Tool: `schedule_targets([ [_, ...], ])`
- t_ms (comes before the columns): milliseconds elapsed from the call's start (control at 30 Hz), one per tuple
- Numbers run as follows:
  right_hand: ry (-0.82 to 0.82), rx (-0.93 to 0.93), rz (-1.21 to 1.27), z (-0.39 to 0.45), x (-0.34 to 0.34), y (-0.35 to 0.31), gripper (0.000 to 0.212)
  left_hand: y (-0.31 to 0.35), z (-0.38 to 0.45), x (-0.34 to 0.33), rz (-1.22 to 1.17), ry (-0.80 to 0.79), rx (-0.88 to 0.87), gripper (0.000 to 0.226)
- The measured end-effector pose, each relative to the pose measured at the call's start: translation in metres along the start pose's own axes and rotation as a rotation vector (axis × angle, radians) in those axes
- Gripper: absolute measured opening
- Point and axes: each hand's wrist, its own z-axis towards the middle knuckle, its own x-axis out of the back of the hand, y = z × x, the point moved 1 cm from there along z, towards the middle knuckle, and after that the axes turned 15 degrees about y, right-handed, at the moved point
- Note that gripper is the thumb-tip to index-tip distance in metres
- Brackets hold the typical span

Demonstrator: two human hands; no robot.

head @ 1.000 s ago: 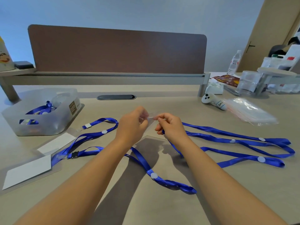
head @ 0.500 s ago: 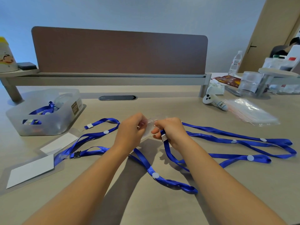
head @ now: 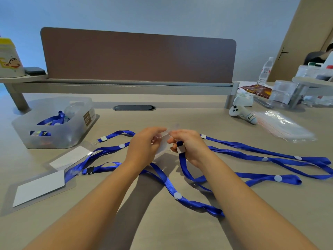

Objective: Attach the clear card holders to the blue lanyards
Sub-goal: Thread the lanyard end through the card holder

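Observation:
A clear card holder (head: 163,144) is held up over the middle of the desk between both hands. My left hand (head: 144,147) pinches its left upper edge. My right hand (head: 189,147) grips its right side together with the clip end of a blue lanyard (head: 182,163), whose strap hangs down from my fingers and loops across the desk. More blue lanyards (head: 252,152) lie spread to the right. Two holders with white cards (head: 38,189) lie at the left, joined to a lanyard (head: 100,166) with a black buckle.
A translucent bin (head: 54,123) with blue lanyards inside stands at the back left. A white controller (head: 242,114) and a stack of clear bags (head: 284,125) lie at the back right. A brown divider panel (head: 138,56) closes the desk's far edge.
Both hands have sunk a little toward the desk with the holder. The lanyard's clip end has come up into my right hand, and its strap now hangs from my fingers.

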Motion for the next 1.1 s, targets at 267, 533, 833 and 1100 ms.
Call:
schedule_targets([
  [267, -0.047, 0.115, -0.102, 0.003, -0.009, 0.003, 0.014, -0.005, 0.003, 0.002, -0.117, -0.058, 0.160, 0.028],
  [533, -0.001, 0.076, -0.089, 0.003, -0.011, 0.000, 0.014, -0.011, 0.009, 0.005, -0.143, -0.077, 0.184, 0.035],
  [833, 0.067, 0.043, -0.162, 0.006, -0.018, -0.001, 0.022, -0.012, 0.006, 0.010, 0.045, -0.163, -0.009, 0.039],
  [1100, 0.010, 0.182, -0.194, 0.006, -0.018, 0.006, 0.020, -0.010, 0.010, 0.010, -0.132, -0.172, 0.209, 0.026],
])
